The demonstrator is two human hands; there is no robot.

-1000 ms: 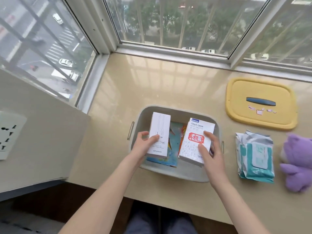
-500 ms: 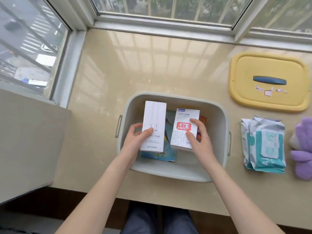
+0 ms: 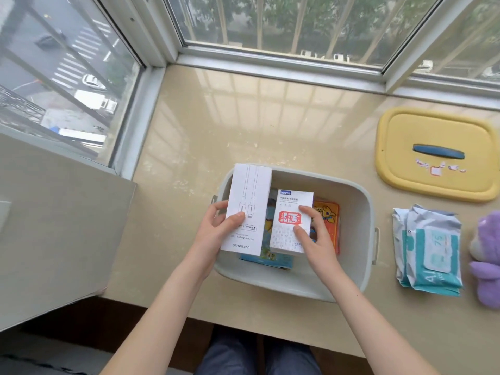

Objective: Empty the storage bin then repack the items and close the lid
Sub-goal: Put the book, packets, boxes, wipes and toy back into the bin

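A grey storage bin [image 3: 354, 212] stands open on the beige sill in front of me. My left hand [image 3: 216, 228] grips a tall white cable box [image 3: 250, 196] over the bin's left side. My right hand [image 3: 316, 236] holds a smaller white box with a red stamp [image 3: 290, 212] inside the bin. Under them lie a blue picture book [image 3: 270, 259] and an orange one [image 3: 328, 215]. The yellow lid [image 3: 433, 131] with a blue handle lies flat at the right.
Two packs of wet wipes [image 3: 430, 250] lie right of the bin, with a purple plush toy [image 3: 487, 255] at the frame's right edge. Window frames border the sill behind and on the left. A beige wall panel [image 3: 54, 212] rises at the left.
Both hands lowered the two boxes toward the bin; the stamped box has sunk further in, while the cable box has shifted left and up over the bin's left rim.
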